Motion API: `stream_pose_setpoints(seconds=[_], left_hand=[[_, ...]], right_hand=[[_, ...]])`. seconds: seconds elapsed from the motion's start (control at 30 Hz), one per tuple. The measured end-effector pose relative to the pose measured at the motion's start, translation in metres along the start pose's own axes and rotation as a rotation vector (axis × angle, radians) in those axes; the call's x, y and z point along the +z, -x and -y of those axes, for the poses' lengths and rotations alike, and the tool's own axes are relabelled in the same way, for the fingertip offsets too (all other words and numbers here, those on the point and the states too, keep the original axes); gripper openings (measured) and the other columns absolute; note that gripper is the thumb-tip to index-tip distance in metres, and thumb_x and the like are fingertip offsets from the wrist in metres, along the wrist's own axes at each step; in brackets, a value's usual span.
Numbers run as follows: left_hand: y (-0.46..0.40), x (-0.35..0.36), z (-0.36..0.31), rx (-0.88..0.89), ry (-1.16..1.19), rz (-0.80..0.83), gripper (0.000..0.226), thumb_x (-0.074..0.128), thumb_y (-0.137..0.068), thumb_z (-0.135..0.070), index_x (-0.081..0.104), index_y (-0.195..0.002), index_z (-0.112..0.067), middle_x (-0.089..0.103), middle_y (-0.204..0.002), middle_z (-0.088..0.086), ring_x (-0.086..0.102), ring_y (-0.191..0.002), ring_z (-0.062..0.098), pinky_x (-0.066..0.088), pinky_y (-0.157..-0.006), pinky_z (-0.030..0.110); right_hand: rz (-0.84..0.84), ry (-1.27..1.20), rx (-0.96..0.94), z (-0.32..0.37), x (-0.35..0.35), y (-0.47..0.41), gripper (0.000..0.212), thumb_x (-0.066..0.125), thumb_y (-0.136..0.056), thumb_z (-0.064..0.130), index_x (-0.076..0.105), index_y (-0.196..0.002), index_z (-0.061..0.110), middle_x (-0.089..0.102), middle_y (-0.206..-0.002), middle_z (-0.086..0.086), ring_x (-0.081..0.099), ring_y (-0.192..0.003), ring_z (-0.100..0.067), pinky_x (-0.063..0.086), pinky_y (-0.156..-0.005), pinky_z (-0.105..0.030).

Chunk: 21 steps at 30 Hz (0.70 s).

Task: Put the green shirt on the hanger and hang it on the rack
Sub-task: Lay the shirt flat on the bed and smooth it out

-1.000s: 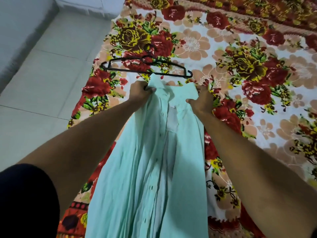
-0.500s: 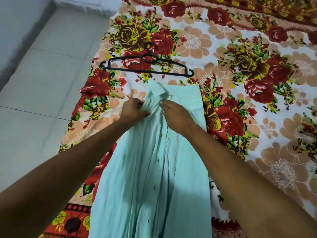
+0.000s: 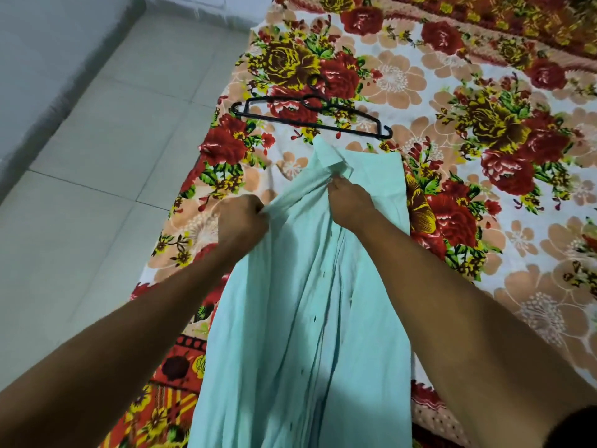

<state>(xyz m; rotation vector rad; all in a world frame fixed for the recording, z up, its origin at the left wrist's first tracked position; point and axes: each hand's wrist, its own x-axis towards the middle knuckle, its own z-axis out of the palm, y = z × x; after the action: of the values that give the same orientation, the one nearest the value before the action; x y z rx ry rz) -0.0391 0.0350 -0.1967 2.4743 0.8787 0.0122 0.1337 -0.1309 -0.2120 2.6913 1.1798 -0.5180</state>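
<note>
**A:** Where does the green shirt (image 3: 300, 302) sit for you right now?

**B:** It lies lengthwise on the flowered blanket (image 3: 484, 156), collar end at twelve o'clock, hem running down toward six and out of frame. Your left hand (image 3: 242, 218) is closed in a fist, pinching a gather of cloth at the shirt's left front edge. Your right hand (image 3: 350, 202) is curled too, fingertips pinching the fabric just below the collar (image 3: 329, 156). The two hands are near each other, apart, with a taut fold between them.

**A:** And the hanger?

**B:** The black hanger (image 3: 310, 119) lies flat just beyond the collar, at twelve o'clock from your hands. Its long bar runs crosswise, nine to three, tilted a little lower at the three o'clock end, square to the shirt's length. The hook (image 3: 315, 82) points away, toward twelve. The collar tip is very close to the bar; I can't tell whether they touch.

**A:** Which hand should go for it?

**B:** Your right hand sits higher, so I judge it nearer. You'd likely open the front first, then reach straight ahead. No rack is in view.
</note>
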Motion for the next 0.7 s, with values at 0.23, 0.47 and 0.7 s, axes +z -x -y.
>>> stream_pose_setpoints(seconds=[0.23, 0.47, 0.7], left_hand=[[0.022, -0.022, 0.023, -0.133, 0.183, 0.213, 0.042, 0.084, -0.078, -0.045, 0.073, -0.098, -0.01, 0.071, -0.096, 0.008, 0.067, -0.088, 0.028, 0.056, -0.073, 0.037], [0.066, -0.031, 0.067, -0.216, 0.257, 0.148, 0.021, 0.073, -0.086, -0.021, 0.074, -0.098, -0.004, 0.07, -0.091, 0.012, 0.066, -0.088, 0.028, 0.04, -0.068, 0.029], [0.119, -0.036, 0.076, -0.205, 0.195, 0.23, 0.067, 0.08, -0.07, -0.068, 0.064, -0.112, -0.018, 0.066, -0.099, -0.005, 0.062, -0.088, 0.02, 0.051, -0.072, 0.035]], right_hand=[[-0.088, 0.107, 0.104, 0.032, -0.008, 0.012, 0.053, 0.052, -0.096, 0.011, 0.041, -0.147, 0.0, 0.038, -0.153, -0.022, 0.046, -0.134, -0.036, 0.04, -0.107, -0.046], [-0.234, -0.115, -0.432, 0.114, 0.046, 0.074, 0.054, 0.064, -0.09, 0.012, 0.056, -0.143, 0.013, 0.057, -0.141, -0.02, 0.058, -0.125, -0.04, 0.051, -0.097, -0.048], [0.04, -0.157, -0.291, 0.13, 0.038, 0.084, 0.086, 0.066, -0.097, 0.036, 0.018, -0.161, 0.004, 0.019, -0.168, -0.019, 0.022, -0.156, -0.031, 0.027, -0.124, -0.043]])
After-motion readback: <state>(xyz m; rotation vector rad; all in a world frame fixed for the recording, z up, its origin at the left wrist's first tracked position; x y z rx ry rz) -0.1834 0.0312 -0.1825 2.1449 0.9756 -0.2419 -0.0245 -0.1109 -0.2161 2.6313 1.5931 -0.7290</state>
